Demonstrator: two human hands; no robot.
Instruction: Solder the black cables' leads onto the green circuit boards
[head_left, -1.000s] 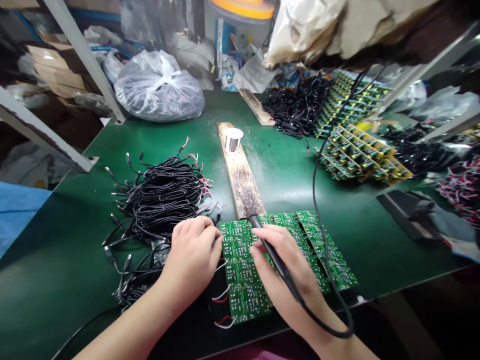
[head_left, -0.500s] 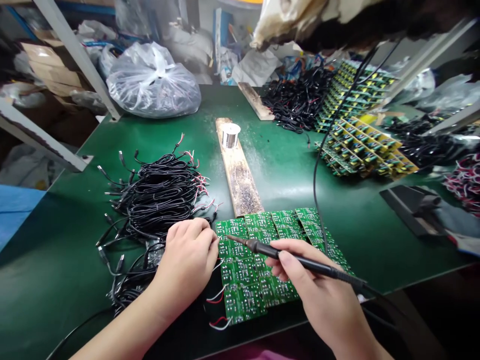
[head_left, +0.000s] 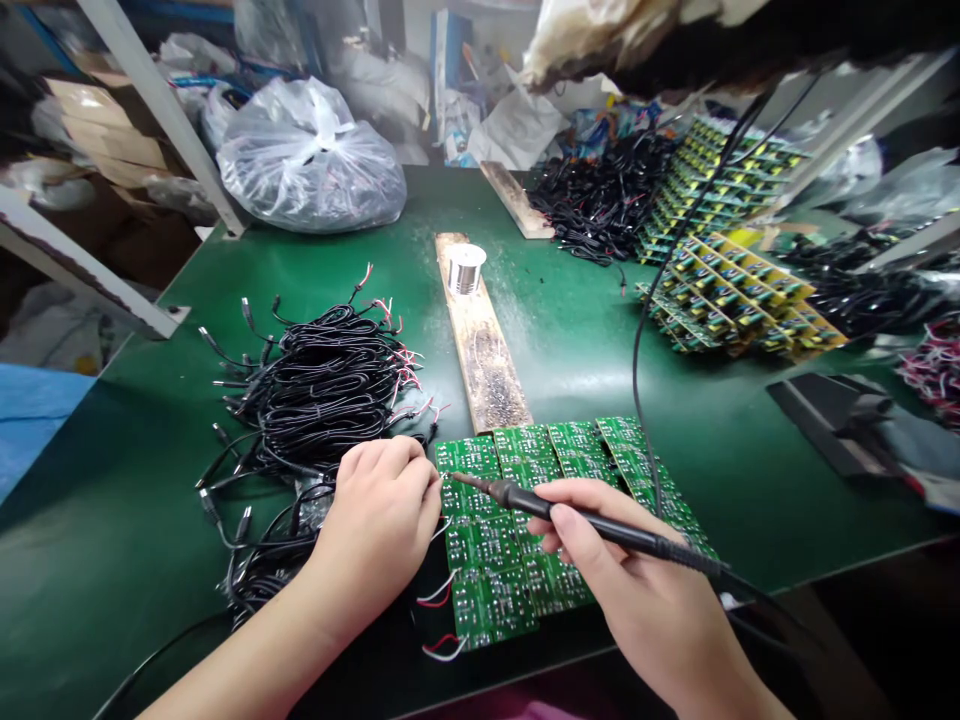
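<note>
My right hand (head_left: 637, 570) grips a black soldering iron (head_left: 592, 518) like a pen. Its tip rests at the left edge of a panel of green circuit boards (head_left: 487, 540), on one of the upper boards. Close by that tip, my left hand (head_left: 386, 510) is closed, knuckles up, its fingertips mostly hidden; a thin pale wire end (head_left: 444, 476) shows at them. Red and white wires (head_left: 439, 592) join the left edge of the lower boards. Beyond my left hand lies a pile of bundled black cables (head_left: 322, 370) with bare red and white ends.
A solder spool (head_left: 466, 270) stands on a scorched wooden strip (head_left: 487, 350) behind the boards. Farther right are stacked yellow-green boards (head_left: 750, 295) and more black cables (head_left: 600, 195). A tied plastic bag (head_left: 311, 160) sits at the back left. The iron's cord (head_left: 637, 350) hangs across the right side.
The whole view has shifted slightly. Both hands and the iron keep nearly the same place against the boards, the tip still at the left edge.
</note>
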